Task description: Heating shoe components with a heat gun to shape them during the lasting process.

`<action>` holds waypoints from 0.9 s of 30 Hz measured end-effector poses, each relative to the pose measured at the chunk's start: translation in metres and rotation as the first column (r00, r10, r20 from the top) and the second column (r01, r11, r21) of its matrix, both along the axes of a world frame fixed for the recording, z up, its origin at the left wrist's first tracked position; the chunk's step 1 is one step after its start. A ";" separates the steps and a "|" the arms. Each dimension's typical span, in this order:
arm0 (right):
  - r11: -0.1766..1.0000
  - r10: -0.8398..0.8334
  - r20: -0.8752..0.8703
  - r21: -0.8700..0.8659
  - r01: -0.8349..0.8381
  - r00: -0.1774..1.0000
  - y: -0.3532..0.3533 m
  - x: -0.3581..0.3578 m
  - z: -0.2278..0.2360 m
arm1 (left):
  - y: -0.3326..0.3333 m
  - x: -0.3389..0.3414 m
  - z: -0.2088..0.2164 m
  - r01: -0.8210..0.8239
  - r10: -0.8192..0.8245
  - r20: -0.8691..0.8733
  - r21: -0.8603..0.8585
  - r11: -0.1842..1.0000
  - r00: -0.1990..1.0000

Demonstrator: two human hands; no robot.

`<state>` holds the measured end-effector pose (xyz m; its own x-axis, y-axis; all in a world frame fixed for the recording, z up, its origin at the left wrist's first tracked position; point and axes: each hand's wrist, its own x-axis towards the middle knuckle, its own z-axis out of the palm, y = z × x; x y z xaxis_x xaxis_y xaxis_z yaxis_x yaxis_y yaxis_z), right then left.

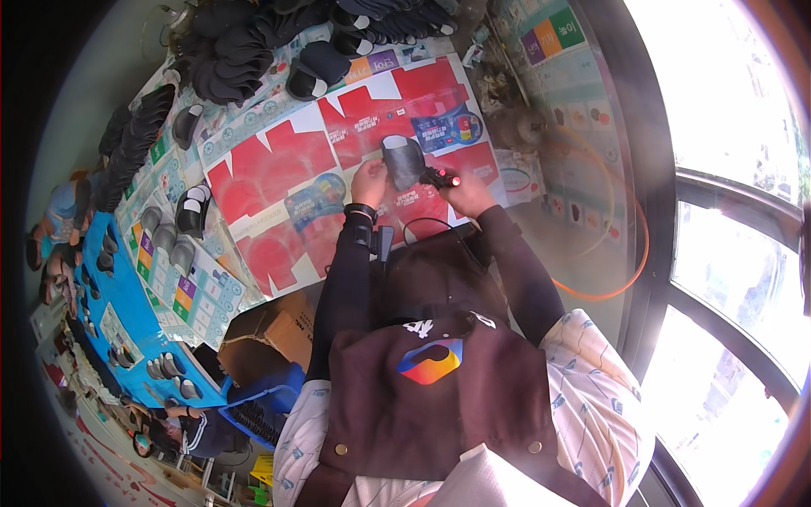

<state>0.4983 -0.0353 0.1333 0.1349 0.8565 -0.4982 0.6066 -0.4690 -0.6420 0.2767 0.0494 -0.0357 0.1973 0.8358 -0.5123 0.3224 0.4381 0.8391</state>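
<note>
My left hand (368, 182) holds a dark grey shoe upper piece (402, 160) upright over the worktable. My right hand (467, 193) grips a small black tool with a glowing red tip (443, 178), its tip touching the piece's right lower edge. A black cord (420, 223) runs from the tool back toward my body. Flattened red cardboard sheets (274, 165) lie under both hands. A black watch sits on my left wrist.
Piles of dark shoe pieces (245, 42) crowd the far edge and left side (127, 144) of the table. A brown cardboard box (270, 334) and a blue basket (258, 410) stand at my left. An orange hose (629, 245) loops at the right by the window. Other people sit at the blue table (127, 313).
</note>
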 end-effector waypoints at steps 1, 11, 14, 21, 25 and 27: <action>1.000 -0.001 0.001 -0.002 0.001 1.000 0.001 0.000 0.002 | -0.001 0.001 -0.002 -0.007 0.007 0.023 0.004 1.000 1.000; 0.990 -0.124 0.115 0.089 0.114 0.986 0.002 0.004 0.017 | -0.003 0.018 0.002 0.035 -0.031 -0.048 0.104 0.994 0.998; 0.997 -0.074 0.129 -0.024 0.077 0.989 -0.002 0.001 0.014 | -0.003 0.019 0.008 0.008 -0.001 -0.059 0.122 0.992 0.998; 0.952 -0.294 -0.367 -0.194 0.236 0.882 0.003 0.000 0.012 | 0.006 0.014 0.019 0.075 0.007 -0.332 0.235 0.969 0.943; 0.957 -0.280 -0.348 -0.168 0.235 0.895 0.020 0.005 0.007 | 0.013 0.002 0.003 0.086 0.004 -0.396 0.208 0.974 0.918; 0.958 -0.218 -0.305 -0.248 0.144 0.927 0.030 0.000 0.020 | 0.013 -0.001 0.001 0.080 -0.010 -0.355 0.184 0.980 0.935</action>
<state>0.4987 -0.0052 0.1529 0.0760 0.6983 -0.7117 0.2728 -0.7011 -0.6588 0.2759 0.0620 -0.0345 0.0742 0.9194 -0.3862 0.6266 0.2583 0.7353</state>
